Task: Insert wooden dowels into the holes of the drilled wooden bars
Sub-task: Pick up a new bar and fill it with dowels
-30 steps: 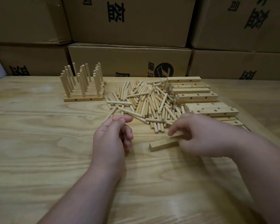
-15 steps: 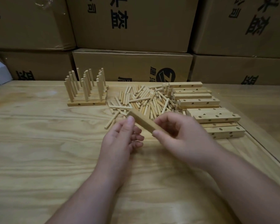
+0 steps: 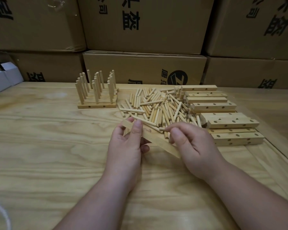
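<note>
One wooden bar (image 3: 158, 141) is hovering just in front of the dowel pile (image 3: 156, 107), long axis slanting far-left to near-right. Left hand (image 3: 125, 145) is pinching its far end, right hand (image 3: 191, 146) is gripping the near end plus one dowel (image 3: 163, 129).

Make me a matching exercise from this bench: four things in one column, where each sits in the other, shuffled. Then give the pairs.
1. held bar
2. loose dowels
3. finished bars with upright dowels
4. stacked drilled bars

A. right side of the table
B. far left, behind the hands
C. between the left hand and right hand
D. heaped mid-table

Pairs: 1-C, 2-D, 3-B, 4-A
</note>
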Demonstrator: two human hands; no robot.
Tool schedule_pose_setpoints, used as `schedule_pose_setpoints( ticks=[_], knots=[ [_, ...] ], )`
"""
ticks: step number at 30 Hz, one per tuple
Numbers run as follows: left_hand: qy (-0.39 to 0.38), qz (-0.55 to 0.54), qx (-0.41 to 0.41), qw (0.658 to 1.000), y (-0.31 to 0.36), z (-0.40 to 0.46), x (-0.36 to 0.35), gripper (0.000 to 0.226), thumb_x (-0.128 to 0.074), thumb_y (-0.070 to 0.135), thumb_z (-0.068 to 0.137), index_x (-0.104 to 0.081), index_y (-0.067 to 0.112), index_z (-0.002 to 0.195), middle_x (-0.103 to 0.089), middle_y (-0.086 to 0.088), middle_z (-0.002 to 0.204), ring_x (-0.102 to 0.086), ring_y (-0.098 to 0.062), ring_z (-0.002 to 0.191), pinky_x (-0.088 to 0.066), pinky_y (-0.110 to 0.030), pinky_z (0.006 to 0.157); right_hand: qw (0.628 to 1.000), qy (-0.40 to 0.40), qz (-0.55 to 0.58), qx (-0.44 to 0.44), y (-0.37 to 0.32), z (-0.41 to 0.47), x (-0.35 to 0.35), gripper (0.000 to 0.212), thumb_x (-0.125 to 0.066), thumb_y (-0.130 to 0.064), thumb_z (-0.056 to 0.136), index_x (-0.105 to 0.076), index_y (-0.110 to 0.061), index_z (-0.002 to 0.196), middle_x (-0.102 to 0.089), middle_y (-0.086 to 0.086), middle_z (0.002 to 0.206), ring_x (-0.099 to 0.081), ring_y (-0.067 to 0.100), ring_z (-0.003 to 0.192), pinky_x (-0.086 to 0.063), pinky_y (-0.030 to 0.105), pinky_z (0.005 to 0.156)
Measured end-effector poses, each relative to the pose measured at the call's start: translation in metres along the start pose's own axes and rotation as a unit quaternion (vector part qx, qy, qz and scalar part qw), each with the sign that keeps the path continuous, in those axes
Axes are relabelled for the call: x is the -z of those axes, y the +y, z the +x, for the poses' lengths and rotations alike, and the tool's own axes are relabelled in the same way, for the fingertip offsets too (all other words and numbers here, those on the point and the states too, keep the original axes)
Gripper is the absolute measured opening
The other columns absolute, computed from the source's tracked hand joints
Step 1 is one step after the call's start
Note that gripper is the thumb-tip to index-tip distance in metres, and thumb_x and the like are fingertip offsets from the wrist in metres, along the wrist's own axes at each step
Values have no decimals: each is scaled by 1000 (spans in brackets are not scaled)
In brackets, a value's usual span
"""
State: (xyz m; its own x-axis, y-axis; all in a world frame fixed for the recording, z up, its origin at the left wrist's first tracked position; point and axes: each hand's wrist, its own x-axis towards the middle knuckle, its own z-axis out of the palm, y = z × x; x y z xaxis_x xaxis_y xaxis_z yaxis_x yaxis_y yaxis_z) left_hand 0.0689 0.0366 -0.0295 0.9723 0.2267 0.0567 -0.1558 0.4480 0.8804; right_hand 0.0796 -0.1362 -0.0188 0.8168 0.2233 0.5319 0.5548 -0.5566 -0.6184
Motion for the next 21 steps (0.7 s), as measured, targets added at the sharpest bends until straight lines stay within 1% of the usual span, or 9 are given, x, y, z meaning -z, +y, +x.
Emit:
schedule_pose_setpoints(
  ticks=[4, 6, 8, 10, 13, 15, 17, 19, 21],
  knots=[
    [17, -21, -12, 1000, 1, 2, 1, 55, -75, 52, 73, -60, 30, 121, -77, -4, 91, -68, -12, 69, -51, -23, 53, 997, -43, 50, 46, -11, -6, -6, 31, -56, -45, 90, -64, -30, 116, -63, -10, 76, -61, 18, 62, -49, 39, 58],
    [27, -34, -24, 999, 1, 2, 1, 57, -73, 49, 74, -53, 41, 127, -77, -4, 90, -69, -11, 69, -52, -23, 53, 995, -13, 70, 71, -16, -8, -10, 27, -60, -38, 89, -62, -33, 115, -61, -6, 72, -59, 23, 56, -48, 43, 55],
    [33, -23, -40, 998, 1, 0, 0, 49, -67, 48, 82, -49, 52, 127, -78, -2, 95, -69, -11, 73, -53, -24, 56, 992, 33, 97, 67, -22, -8, -13, 22, -61, -37, 87, -63, -35, 110, -65, -3, 76, -61, 27, 60, -49, 44, 57],
    [49, 18, -65, 996, 2, -3, -2, 40, -63, 38, 96, -47, 64, 122, -74, 5, 107, -69, -7, 85, -55, -22, 63, 988, 89, 116, 59, -26, -7, -13, 15, -63, -36, 87, -65, -32, 101, -68, -3, 81, -64, 23, 65, -52, 41, 59],
    [31, 132, -104, 985, 1, -7, -4, 68, -64, 14, 97, -45, 77, 111, -53, 18, 131, -60, 0, 112, -55, -17, 73, 979, 161, 114, 54, -26, -4, -10, 8, -72, -30, 87, -69, -24, 92, -66, -3, 68, -64, 14, 60, -52, 24, 51],
    [-8, 256, -168, 952, 0, -12, -5, 63, -69, 11, 93, -57, 71, 107, -48, 23, 136, -52, 3, 123, -54, -22, 89, 975, 186, 111, 46, -26, -3, -9, 11, -76, -27, 86, -71, -18, 90, -65, -7, 66, -63, 9, 57, -47, 14, 51],
    [-59, 334, -223, 914, -1, -14, -5, 42, -72, 19, 88, -67, 57, 105, -58, 22, 130, -55, -4, 125, -49, -32, 103, 974, 183, 126, 52, -28, -3, -10, 14, -77, -27, 85, -72, -16, 91, -66, -10, 68, -63, 5, 59, -45, 11, 54],
    [-91, 329, -230, 911, -2, -16, -4, 33, -76, 23, 86, -69, 50, 105, -69, 19, 113, -63, -3, 113, -50, -22, 97, 970, 161, 169, 63, -31, -4, -11, 19, -76, -35, 87, -70, -21, 98, -70, -9, 74, -67, 7, 65, -51, 15, 56],
    [-84, 306, -201, 927, -3, -14, -3, 30, -77, 21, 89, -71, 42, 110, -73, 21, 104, -66, 2, 103, -48, -11, 86, 967, 145, 204, 52, -31, -4, -9, 27, -65, -46, 92, -67, -24, 107, -71, -2, 78, -68, 14, 67, -55, 24, 58]
  ],
)
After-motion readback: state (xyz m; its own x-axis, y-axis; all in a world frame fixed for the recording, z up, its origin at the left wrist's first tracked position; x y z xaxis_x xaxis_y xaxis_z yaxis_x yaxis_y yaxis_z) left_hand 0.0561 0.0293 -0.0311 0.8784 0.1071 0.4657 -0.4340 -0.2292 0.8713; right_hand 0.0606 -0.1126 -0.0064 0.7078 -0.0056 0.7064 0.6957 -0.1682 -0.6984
